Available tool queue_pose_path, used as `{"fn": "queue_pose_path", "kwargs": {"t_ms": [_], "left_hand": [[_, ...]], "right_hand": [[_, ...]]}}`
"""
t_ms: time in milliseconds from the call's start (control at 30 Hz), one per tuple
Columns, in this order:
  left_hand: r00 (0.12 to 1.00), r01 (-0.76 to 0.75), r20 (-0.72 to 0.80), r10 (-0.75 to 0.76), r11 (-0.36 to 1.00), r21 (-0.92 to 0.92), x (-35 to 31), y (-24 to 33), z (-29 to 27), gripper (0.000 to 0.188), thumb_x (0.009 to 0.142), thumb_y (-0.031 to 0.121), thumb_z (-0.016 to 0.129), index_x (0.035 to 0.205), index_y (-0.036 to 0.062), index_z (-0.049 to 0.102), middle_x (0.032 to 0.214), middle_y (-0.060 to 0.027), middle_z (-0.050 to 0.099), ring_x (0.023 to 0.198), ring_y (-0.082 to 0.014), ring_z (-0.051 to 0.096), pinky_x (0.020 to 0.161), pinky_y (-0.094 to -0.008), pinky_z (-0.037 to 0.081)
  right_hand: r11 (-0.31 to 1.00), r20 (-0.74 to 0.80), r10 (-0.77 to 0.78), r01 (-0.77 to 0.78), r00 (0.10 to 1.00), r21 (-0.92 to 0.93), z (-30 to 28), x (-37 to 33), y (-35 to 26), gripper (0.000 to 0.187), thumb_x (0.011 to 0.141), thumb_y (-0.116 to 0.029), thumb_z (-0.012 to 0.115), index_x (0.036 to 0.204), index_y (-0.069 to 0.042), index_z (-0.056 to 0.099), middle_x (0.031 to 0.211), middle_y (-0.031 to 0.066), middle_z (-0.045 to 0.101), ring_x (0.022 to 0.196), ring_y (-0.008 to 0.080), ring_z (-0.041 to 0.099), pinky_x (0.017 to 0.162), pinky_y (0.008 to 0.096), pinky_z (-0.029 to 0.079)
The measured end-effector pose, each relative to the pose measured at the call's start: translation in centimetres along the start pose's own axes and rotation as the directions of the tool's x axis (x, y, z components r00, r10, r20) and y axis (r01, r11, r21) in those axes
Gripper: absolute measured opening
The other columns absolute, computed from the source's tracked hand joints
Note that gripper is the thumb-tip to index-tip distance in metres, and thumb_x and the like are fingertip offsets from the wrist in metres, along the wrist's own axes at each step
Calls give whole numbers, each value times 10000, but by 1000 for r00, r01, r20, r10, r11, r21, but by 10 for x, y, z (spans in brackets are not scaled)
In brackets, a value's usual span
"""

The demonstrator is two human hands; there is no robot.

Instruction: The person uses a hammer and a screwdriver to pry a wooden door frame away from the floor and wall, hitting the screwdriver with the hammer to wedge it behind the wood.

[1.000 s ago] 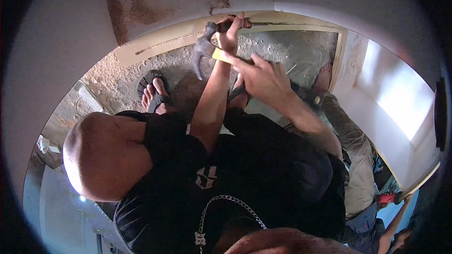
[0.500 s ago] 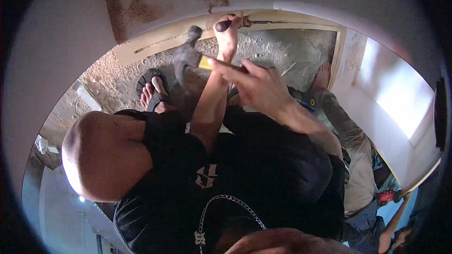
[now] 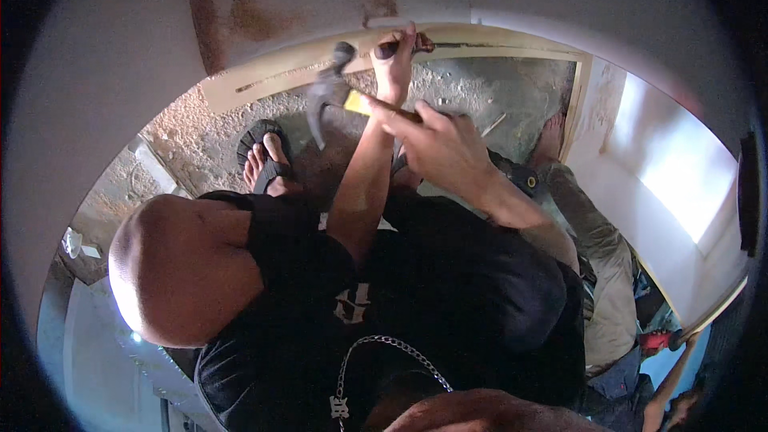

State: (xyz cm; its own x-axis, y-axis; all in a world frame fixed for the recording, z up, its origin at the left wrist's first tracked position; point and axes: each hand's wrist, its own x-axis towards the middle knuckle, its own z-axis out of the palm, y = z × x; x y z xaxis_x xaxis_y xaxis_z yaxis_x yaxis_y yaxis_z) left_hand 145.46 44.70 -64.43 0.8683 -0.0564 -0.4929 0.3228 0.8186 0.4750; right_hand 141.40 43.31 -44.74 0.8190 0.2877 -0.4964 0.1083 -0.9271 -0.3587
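Since half a second ago our hammer [image 3: 328, 92] has swung left, nearer the wooden frame [image 3: 264, 80]. We grip its handle in our right hand [image 3: 444, 144], while our left hand [image 3: 396, 60] clenches a dark chisel [image 3: 400, 48] against the far frame.

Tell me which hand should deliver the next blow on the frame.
Right. The right hand grips the hammer, its head raised close to the tool. The left hand is occupied, holding that dark-handled tool against the wooden frame.
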Motion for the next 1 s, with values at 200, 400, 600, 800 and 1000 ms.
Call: {"fn": "queue_pose_path", "kwargs": {"t_ms": [200,400,600,800,1000], "left_hand": [[993,-45,114,19,972,232,-1,-3,-11,220,957,188,617,793,49,665,804,-57,689,704,-108,595,666,-277,470],[995,91,18,-97,971,219,-4,-4,-7,264,941,221,637,769,22,667,747,-51,690,651,-133,594,660,-275,477],[996,62,40,-82,929,364,0,2,-10,330,944,296,635,782,9,663,781,-67,696,730,-136,603,707,-278,468],[992,117,-6,-123,931,346,-2,-1,-7,313,949,282,635,792,13,674,759,-61,689,709,-129,599,713,-289,492],[991,125,2,-136,915,384,3,-10,-16,270,943,238,648,771,33,614,782,-85,671,765,-167,638,782,-336,528]], "right_hand": [[973,9,222,-222,975,59,-3,8,34,669,855,-111,629,1456,-309,412,891,170,620,552,219,632,506,347,572],[991,-45,33,-27,998,132,-10,-11,4,496,944,-151,562,1411,-297,482,784,102,634,551,162,641,493,307,582],[996,47,79,-81,996,37,5,-5,3,523,929,-195,599,1424,-298,464,721,99,594,555,192,635,509,354,572],[996,50,68,-71,996,58,9,-10,12,554,916,-202,620,1434,-301,448,755,98,591,537,148,591,498,337,561],[984,-40,-97,102,994,144,-6,-11,-6,610,884,-171,635,1443,-313,435,763,79,567,530,148,584,473,315,534]]}}
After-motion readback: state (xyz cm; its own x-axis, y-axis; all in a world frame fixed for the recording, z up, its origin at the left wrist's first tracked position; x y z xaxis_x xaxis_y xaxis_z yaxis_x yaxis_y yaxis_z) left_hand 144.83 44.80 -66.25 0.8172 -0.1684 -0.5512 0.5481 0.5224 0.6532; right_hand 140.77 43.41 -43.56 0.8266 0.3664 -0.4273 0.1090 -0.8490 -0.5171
